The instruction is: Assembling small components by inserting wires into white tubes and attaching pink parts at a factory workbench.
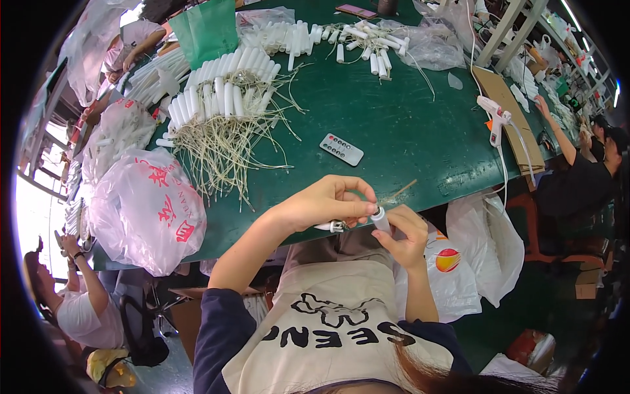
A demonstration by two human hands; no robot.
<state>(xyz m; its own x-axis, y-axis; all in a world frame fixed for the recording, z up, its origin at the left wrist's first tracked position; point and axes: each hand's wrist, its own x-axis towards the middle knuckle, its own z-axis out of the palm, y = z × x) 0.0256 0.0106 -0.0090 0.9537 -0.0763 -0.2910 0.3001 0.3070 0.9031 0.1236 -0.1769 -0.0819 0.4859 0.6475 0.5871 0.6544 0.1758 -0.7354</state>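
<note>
2 hands meet over the near edge of the green counter (394,131), working on 1 small white tube (381,220). The right hand (408,238) grips the tube from below, fingers wrapped around its lower part, so that it stands nearly upright with its round top showing. The left hand (328,202) arches over it, thumb and fingertips pinched together at the tube's top; a small metal-tipped piece (335,226) shows just beneath this palm. A thin straw-coloured wire (401,191) lies on the counter just beyond the fingers.

Farther out on the counter rests a grey remote control (341,149) with rows of small buttons. To its left lies a heap of white tubes (220,88) trailing many pale wires, and more white tubes (367,43) are scattered near the far edge. A white glue gun (495,118) stands on a cardboard sheet (508,111) at the right. A bulging white plastic bag (147,210) sits at the counter's left end.
</note>
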